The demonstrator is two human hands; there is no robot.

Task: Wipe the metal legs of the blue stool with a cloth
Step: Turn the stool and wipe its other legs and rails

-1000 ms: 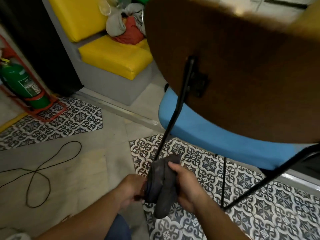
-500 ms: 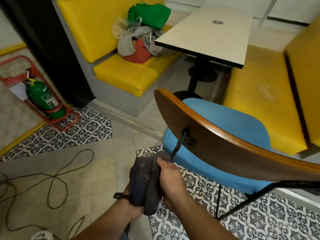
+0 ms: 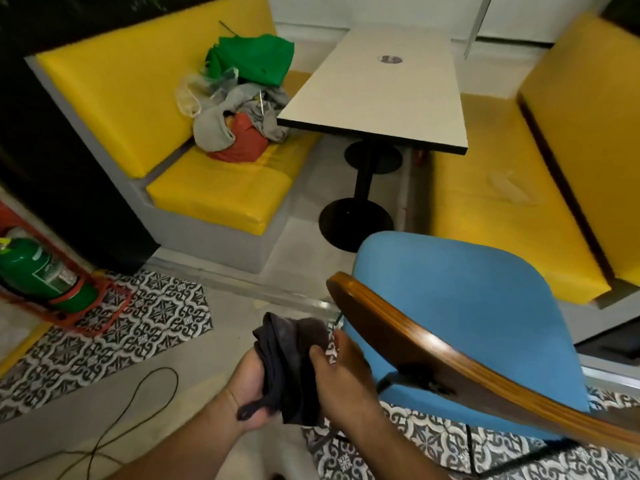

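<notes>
One cloth gripped by left hand, right hand, extinguisher in rack

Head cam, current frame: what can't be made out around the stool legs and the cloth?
Head view, leg at the cloth: covered by the cloth and the right hand; contact cannot be told.
Head view, other metal legs: mostly behind the stool and its tilted seat; only thin stretches show.
Head view, left hand: fingers behind the cloth.
Head view, fire extinguisher: cut by the left edge.
</notes>
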